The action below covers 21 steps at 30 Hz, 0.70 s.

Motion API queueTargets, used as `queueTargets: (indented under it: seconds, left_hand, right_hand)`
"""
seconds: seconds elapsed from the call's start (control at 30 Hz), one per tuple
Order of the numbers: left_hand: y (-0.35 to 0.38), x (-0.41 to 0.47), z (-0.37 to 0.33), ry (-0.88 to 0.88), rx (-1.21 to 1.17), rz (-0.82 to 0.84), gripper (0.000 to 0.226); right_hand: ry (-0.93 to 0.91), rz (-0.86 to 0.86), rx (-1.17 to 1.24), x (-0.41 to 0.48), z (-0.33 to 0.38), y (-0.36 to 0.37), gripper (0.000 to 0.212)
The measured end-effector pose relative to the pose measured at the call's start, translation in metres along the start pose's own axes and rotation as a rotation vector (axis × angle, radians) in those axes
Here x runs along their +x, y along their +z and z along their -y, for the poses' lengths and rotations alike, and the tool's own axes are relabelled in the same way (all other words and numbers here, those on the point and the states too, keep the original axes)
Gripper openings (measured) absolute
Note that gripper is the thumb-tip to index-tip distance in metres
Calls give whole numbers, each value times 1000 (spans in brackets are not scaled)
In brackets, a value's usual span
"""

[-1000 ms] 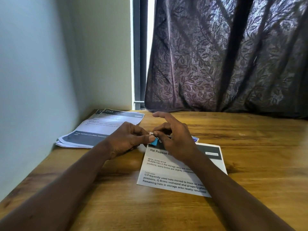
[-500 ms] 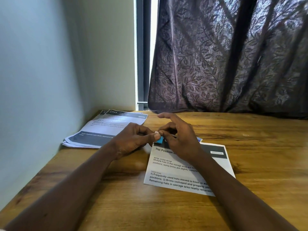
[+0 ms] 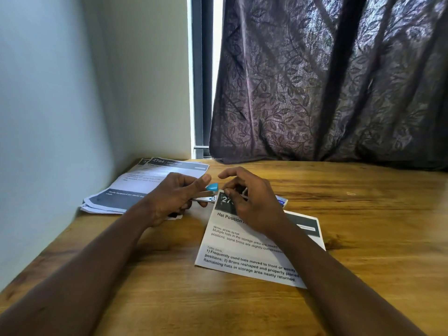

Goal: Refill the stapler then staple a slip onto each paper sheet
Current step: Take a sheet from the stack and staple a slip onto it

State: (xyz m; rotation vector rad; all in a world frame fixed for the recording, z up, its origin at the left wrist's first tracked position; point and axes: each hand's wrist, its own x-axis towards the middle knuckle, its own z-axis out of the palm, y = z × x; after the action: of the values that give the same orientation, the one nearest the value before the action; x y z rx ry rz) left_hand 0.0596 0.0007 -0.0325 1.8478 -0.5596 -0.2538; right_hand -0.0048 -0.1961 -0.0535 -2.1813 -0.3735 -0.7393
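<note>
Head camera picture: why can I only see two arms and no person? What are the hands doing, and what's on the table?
The camera sits on the person's head and looks down, so you see what they see: their own two arms. This is the only view. The left hand grips a small stapler, whose blue top stands raised above the metal part. The right hand curls its fingers at the top corner of a printed sheet lying on the wooden table. I cannot tell whether it pinches anything. By the wall lies a stack of more sheets. A small blue-and-white thing peeks out behind the right hand, too hidden to name. A dark curtain hangs behind.
</note>
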Motion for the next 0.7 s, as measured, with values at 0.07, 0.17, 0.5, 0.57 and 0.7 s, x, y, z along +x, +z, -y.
queueTargets:
  seconds: [0.07, 0.17, 0.5, 0.57, 0.7]
  left_hand:
    - [-1, -2, -2, -11, 7, 53, 53]
    - [-2, -4, -4, -18, -23, 146, 51]
    - [-4, 5, 3, -6, 47, 112, 28]
    - [3, 5, 0, 70, 85, 25, 21]
    - [15, 5, 1, 220, 165, -68, 17]
  right_hand:
    - [2, 4, 5, 0, 1, 0, 34]
    - [-2, 6, -1, 0, 1, 0, 33]
    - [44, 6, -29, 0, 4, -3, 33]
    - [56, 11, -40, 1, 3, -2, 33]
    - [92, -5, -113, 1, 2, -1, 31]
